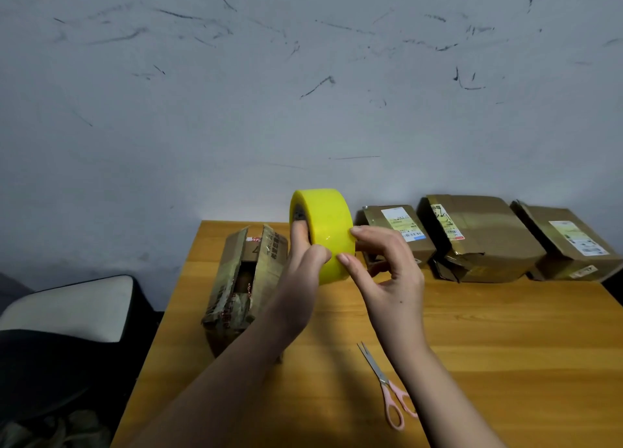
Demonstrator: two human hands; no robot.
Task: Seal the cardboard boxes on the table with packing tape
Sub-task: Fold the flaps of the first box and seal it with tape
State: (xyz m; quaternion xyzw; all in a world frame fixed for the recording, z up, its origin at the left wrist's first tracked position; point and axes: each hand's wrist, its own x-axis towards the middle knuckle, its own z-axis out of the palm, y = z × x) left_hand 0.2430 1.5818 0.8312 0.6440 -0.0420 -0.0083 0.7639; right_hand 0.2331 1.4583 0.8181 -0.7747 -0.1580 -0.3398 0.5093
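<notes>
A big roll of yellow packing tape (324, 225) is held up above the wooden table (505, 346). My left hand (303, 265) grips it, with a finger through the core and the thumb on the outer face. My right hand (384, 262) touches the roll's outer surface with its fingertips, fingers curled against the tape. At the left of the table stands a cardboard box (239, 279) whose top flaps gape apart. Three more cardboard boxes sit along the back: a small one (401, 228), a larger crumpled one (478, 238) and one at the far right (569, 245).
Pink-handled scissors (387, 390) lie on the table near the front, just left of my right forearm. A chair with a light cushion (67, 306) stands left of the table. A scuffed grey wall rises behind.
</notes>
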